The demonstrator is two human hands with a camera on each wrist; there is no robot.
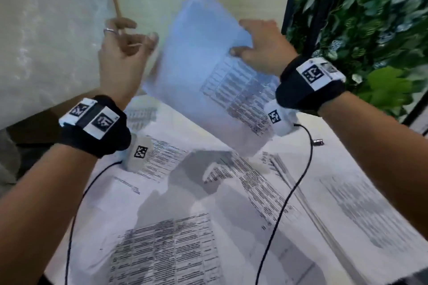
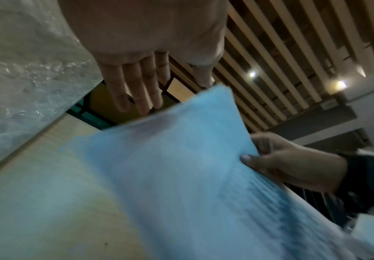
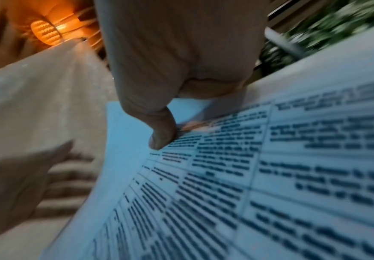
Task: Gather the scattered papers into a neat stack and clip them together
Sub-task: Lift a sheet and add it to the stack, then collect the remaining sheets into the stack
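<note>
Pinching a printed white paper sheet (image 1: 208, 71) (mid-gathering), the right hand (image 1: 261, 46) lifts it; the empty, loose-fingered left hand (image 1: 122, 53) at nine o'clock should grasp next.

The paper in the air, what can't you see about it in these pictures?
- Words: the print on the paper is blurred by motion in the head and right wrist views.
- Sheet count: one or several, no view shows.
- Right hand fingers: behind the paper; only the thumb shows.
- Left hand: blurred; whether it touches the paper is unclear.
- Clip: none can be made out.
</note>
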